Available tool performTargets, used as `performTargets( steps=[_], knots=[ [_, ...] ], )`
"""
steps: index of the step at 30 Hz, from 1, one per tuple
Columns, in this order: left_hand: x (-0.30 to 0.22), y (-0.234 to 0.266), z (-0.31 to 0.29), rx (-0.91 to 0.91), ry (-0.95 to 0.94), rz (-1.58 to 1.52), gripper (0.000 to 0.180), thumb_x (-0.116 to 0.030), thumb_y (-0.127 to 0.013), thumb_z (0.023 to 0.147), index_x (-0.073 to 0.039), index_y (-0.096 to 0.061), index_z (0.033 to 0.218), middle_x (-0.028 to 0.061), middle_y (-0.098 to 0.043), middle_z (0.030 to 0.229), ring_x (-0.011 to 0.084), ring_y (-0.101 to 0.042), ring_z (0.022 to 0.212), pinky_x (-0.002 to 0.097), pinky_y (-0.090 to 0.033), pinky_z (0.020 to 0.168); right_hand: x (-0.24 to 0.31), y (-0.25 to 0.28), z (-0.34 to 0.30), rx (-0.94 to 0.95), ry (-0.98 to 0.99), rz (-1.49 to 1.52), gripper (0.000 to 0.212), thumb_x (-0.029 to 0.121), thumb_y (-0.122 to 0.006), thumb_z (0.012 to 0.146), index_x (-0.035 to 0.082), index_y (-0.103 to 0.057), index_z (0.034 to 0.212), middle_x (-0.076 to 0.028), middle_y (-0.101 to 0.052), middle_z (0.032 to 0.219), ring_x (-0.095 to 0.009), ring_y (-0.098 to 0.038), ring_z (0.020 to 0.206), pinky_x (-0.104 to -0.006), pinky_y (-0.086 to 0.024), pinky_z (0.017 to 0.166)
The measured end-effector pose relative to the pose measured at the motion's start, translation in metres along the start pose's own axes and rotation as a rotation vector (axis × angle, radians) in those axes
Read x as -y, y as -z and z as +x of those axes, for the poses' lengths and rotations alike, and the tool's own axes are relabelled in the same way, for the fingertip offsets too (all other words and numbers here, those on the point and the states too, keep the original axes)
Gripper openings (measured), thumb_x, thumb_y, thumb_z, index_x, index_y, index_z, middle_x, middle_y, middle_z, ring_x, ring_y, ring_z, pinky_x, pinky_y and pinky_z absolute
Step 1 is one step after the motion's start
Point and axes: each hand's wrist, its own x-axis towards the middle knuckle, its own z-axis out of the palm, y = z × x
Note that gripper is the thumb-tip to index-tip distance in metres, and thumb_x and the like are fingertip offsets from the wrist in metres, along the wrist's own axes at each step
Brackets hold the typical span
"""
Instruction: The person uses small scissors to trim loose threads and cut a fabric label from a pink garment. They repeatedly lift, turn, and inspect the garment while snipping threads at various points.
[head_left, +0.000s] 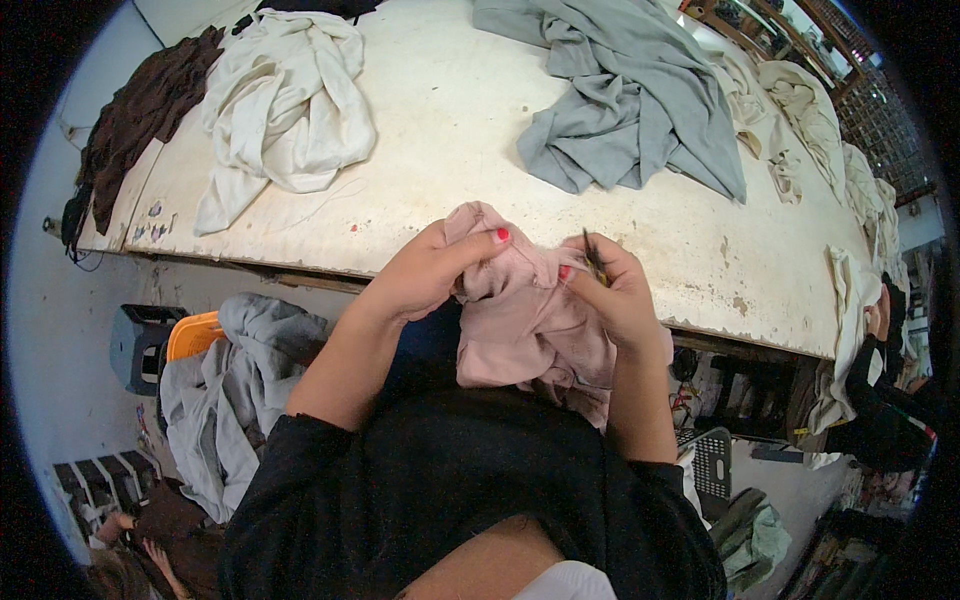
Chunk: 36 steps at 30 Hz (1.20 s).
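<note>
A piece of pink cloth (530, 345) is stretched between my two hands at the front edge of the table and hangs down in folds toward my lap. My left hand (430, 272) is closed on its upper left part, thumb on top. On the other side, my right hand (625, 298) pinches the cloth's upper edge between thumb and fingers. The same hand also keeps a small dark, pointed tool with a yellow part (595, 262), which looks like thread snips; the fingers hide most of it.
The worn white table (440, 130) carries a white cloth (285, 100), a dark brown cloth (150, 105), a grey cloth (640, 110) and beige cloths (800, 110). Grey fabric (225, 410) spills over an orange container (193, 335) at left. Other people (890, 370) are at far right and lower left.
</note>
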Motion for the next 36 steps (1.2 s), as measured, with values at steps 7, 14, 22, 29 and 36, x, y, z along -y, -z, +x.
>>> performTargets(
  steps=[7, 14, 22, 29, 36],
  knots=[
    [0.000, -0.010, -0.001, -0.069, 0.081, -0.152, 0.025, -0.011, -0.053, 0.091, -0.001, -0.052, 0.114, 0.0104, -0.062, 0.105, 0.0195, -0.063, 0.095, 0.0324, -0.053, 0.082, 0.020, -0.013, -0.007, -0.167, 0.449, -0.511, 0.047, -0.002, -0.063, 0.075, 0.001, -0.056, 0.121, -0.006, -0.049, 0.105, -0.011, -0.048, 0.076, -0.0178, -0.038, 0.069],
    [0.004, -0.017, -0.003, -0.024, 0.008, -0.097, 0.023, -0.010, -0.054, 0.091, -0.002, -0.053, 0.113, 0.0105, -0.063, 0.104, 0.0187, -0.064, 0.094, 0.0314, -0.053, 0.081, 0.031, -0.030, -0.014, -0.167, 0.423, -0.610, 0.027, 0.001, -0.071, 0.073, 0.001, -0.064, 0.099, -0.009, -0.058, 0.086, -0.016, -0.056, 0.072, -0.0234, -0.043, 0.062],
    [0.005, -0.016, -0.004, -0.043, 0.125, -0.205, 0.027, -0.010, -0.054, 0.091, -0.001, -0.052, 0.117, 0.0102, -0.063, 0.106, 0.0183, -0.063, 0.096, 0.0316, -0.053, 0.081, 0.020, -0.013, -0.006, -0.267, 0.218, -0.326, 0.022, 0.012, -0.057, 0.091, -0.002, -0.061, 0.108, -0.005, -0.056, 0.082, -0.016, -0.052, 0.074, -0.0268, -0.043, 0.073],
    [-0.002, -0.012, -0.005, 0.024, 0.141, -0.161, 0.026, -0.010, -0.055, 0.091, -0.001, -0.052, 0.116, 0.0098, -0.062, 0.106, 0.0180, -0.063, 0.097, 0.0317, -0.053, 0.082, 0.051, 0.001, -0.028, 0.043, 0.233, -0.588, 0.033, 0.012, -0.060, 0.089, -0.003, -0.059, 0.118, -0.013, -0.060, 0.082, -0.019, -0.056, 0.073, -0.0264, -0.044, 0.069],
    [-0.003, -0.012, -0.005, 0.065, 0.200, -0.092, 0.026, -0.011, -0.056, 0.091, -0.001, -0.052, 0.114, 0.0099, -0.063, 0.104, 0.0174, -0.064, 0.093, 0.0305, -0.054, 0.078, 0.057, -0.008, -0.035, 0.081, 0.301, -0.672, 0.031, 0.013, -0.066, 0.082, 0.005, -0.064, 0.112, -0.015, -0.067, 0.099, -0.031, -0.067, 0.084, -0.0346, -0.053, 0.073]
  ],
)
